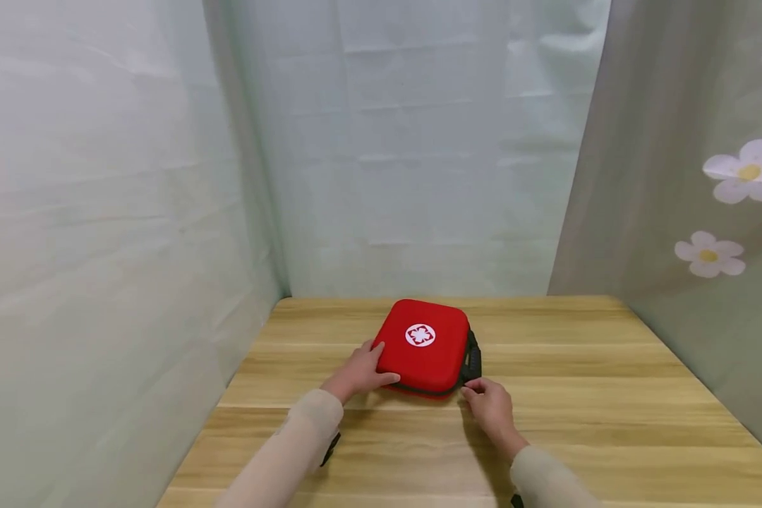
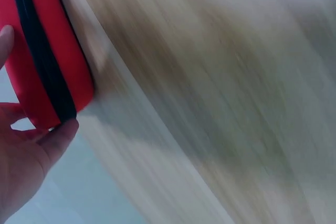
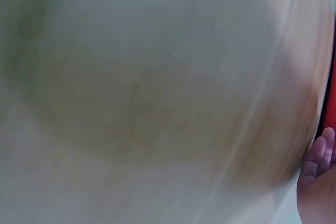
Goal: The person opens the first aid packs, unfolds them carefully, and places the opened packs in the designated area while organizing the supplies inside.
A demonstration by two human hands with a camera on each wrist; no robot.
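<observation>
Case (image 1: 421, 365) clamped in left fingers (image 2: 61, 137); right fingers (image 1: 480, 384), hold partly hidden, cannot tell.

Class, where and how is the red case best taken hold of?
Probably by the black handle, coming from the right: it juts out along that side of the red case, so fingers could likely curl round it. The right hand is beside its near end.

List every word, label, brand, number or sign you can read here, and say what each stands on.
Words, brands, numbers: none readable in any view.
Sign, without readable lettering: a round white emblem with a red-and-white, cross-like figure, on top of the red, rounded-square case; its finer detail is too small to make out.
</observation>
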